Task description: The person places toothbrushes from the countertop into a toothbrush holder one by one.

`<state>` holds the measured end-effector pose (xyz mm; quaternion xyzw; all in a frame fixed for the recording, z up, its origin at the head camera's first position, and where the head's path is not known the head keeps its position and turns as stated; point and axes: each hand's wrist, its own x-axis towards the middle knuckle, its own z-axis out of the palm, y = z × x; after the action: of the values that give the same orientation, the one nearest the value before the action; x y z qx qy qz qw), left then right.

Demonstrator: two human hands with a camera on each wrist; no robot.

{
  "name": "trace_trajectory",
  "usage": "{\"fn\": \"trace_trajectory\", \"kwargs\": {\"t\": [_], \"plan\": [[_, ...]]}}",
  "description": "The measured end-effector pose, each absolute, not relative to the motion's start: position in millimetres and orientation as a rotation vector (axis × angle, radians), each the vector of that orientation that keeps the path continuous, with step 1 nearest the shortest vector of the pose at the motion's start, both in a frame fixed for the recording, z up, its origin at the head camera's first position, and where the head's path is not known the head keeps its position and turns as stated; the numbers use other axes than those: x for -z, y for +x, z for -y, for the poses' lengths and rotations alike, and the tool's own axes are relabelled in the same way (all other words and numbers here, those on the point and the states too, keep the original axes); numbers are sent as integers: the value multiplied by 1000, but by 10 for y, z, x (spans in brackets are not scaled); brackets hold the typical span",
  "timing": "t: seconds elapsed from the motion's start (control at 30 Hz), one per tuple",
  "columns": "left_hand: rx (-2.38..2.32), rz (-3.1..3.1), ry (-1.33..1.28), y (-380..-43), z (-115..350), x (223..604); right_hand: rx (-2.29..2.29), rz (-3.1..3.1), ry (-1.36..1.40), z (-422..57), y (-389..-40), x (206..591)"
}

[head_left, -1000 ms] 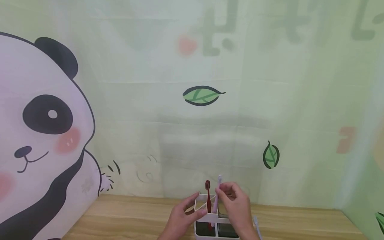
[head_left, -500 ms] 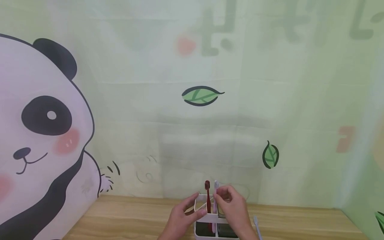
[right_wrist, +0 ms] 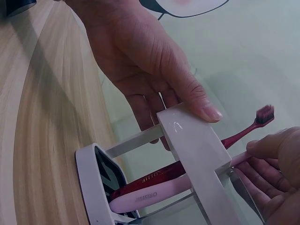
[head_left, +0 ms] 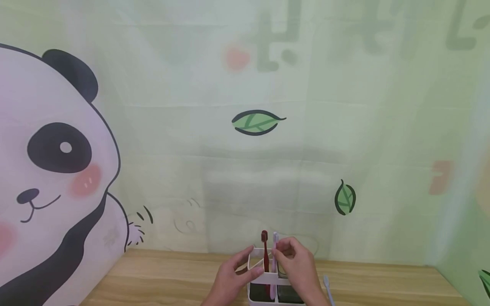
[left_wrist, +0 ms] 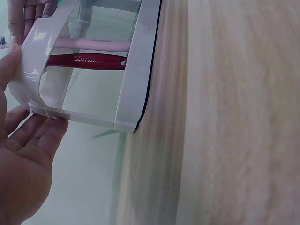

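The pink brush (right_wrist: pixel 150 194) stands in the white holder (right_wrist: pixel 192 136) at the lower middle of the head view, and its placing looks nearly done: the handle's rounded end is down at the base, and the right hand (head_left: pixel 300 261) has yet to let go. Its thumb and fingertips are together on the brush, pinching it near the neck. The handle is pale pink, smooth and glossy, with faint lettering low down; the light bristle head points up, nearly upright. Just beside it, seemingly in the same section, the red brush (right_wrist: pixel 157 176) stands with no hand on it, so that 1 appears finished. Whether the 2 handles touch is hard to tell. The holder is open-framed, with a dark-lined base; the left hand (head_left: pixel 231 276) clasps its upper frame, thumb on the front bar and fingers round the side, probably to steady it. What seems left is the blue brush (head_left: pixel 328 289), lying on the wooden table (head_left: pixel 172 272) to the right of the holder, at the bottom of the head view. Behind, a pale green backdrop (head_left: pixel 172 127) carries a printed panda (head_left: pixel 103 144) at the left.
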<state>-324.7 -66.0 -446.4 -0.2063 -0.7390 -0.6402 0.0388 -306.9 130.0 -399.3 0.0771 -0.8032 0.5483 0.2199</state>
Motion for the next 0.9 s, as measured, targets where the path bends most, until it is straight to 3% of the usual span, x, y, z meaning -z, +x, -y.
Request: {"fn": "trace_trajectory", "kwargs": {"t": [0.9], "plan": [[1984,2243,-655,-3263,662,4483,-1476,2216,221,-1311,-3077,4017]]}}
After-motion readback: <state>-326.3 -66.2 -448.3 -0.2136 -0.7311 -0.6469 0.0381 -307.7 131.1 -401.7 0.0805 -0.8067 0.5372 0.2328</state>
